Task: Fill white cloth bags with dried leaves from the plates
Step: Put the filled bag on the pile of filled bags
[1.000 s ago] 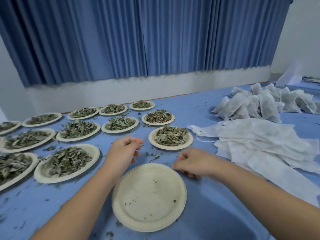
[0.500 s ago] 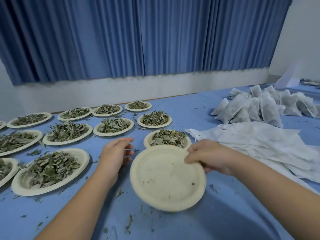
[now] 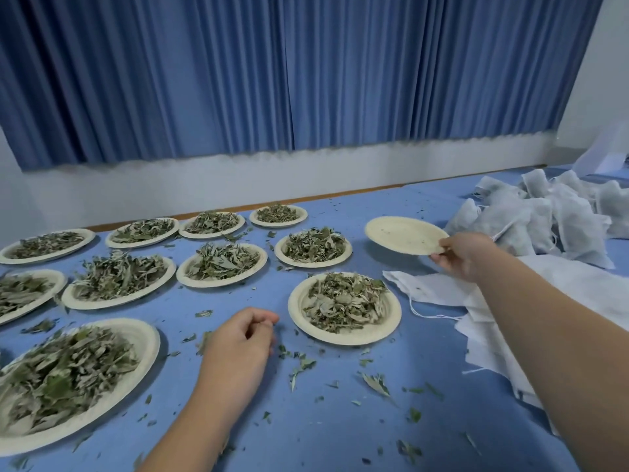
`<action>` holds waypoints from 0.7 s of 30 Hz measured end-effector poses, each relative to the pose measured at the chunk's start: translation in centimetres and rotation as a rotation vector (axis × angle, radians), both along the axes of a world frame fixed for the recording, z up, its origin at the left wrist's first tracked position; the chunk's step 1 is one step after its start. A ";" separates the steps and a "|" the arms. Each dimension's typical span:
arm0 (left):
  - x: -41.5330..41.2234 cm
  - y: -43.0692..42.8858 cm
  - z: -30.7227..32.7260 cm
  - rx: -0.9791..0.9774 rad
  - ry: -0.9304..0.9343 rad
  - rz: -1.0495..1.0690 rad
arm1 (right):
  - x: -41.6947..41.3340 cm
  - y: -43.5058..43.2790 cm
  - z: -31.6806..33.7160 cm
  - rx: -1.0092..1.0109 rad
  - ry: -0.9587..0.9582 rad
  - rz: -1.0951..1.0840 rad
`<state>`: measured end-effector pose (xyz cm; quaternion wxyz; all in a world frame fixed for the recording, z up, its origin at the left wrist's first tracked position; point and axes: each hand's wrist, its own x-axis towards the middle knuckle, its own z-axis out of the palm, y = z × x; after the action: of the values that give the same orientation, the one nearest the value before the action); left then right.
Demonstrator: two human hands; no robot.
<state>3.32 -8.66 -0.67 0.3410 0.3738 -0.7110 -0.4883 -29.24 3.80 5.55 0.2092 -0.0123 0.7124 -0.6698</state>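
My right hand (image 3: pixel 464 255) grips the rim of an empty paper plate (image 3: pixel 401 235) and holds it above the table, far right of the leaf plates. My left hand (image 3: pixel 240 342) hovers low over the blue table with its fingers loosely curled and nothing in them. Just right of that hand sits a plate of dried leaves (image 3: pixel 343 306). Several more leaf-filled plates, such as the big one (image 3: pixel 68 376) at the near left, spread across the left side. Flat empty white cloth bags (image 3: pixel 442 289) lie under my right forearm.
A heap of filled white bags (image 3: pixel 544 216) sits at the far right. Loose leaf bits (image 3: pixel 301 364) are scattered over the blue table (image 3: pixel 323 430). A blue curtain (image 3: pixel 289 73) and white wall run behind the table's far edge.
My right hand has lifted the empty plate from the near middle of the table and carried it away to the far right. My left hand has stayed low near the leaf plate.
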 end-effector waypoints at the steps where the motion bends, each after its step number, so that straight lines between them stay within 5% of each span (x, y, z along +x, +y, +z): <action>1: 0.0 0.0 0.0 0.005 0.003 0.002 | -0.6 -0.3 -0.3 0.050 0.089 -0.053; 4: 0.1 -0.1 -0.1 0.012 0.004 0.001 | -1.0 -0.4 -0.9 0.247 0.329 -0.061; 7: 0.1 0.0 0.0 0.013 0.002 -0.004 | 0.2 -0.1 -0.5 0.169 0.298 -0.153; 12: 0.1 0.3 0.2 -0.006 -0.018 -0.019 | 6.4 0.6 -0.9 0.684 0.618 0.383; 15: 0.2 0.7 0.1 -0.066 -0.059 -0.036 | 7.6 0.9 -2.3 0.999 0.828 0.381; 21: 0.0 1.0 0.9 -0.068 -0.111 -0.060 | 7.2 1.9 -2.8 0.817 0.912 0.229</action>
<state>3.37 -7.68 0.19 0.2990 0.3671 -0.7558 -0.4524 -22.06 5.73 2.77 -0.0578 -0.2924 0.9229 -0.2437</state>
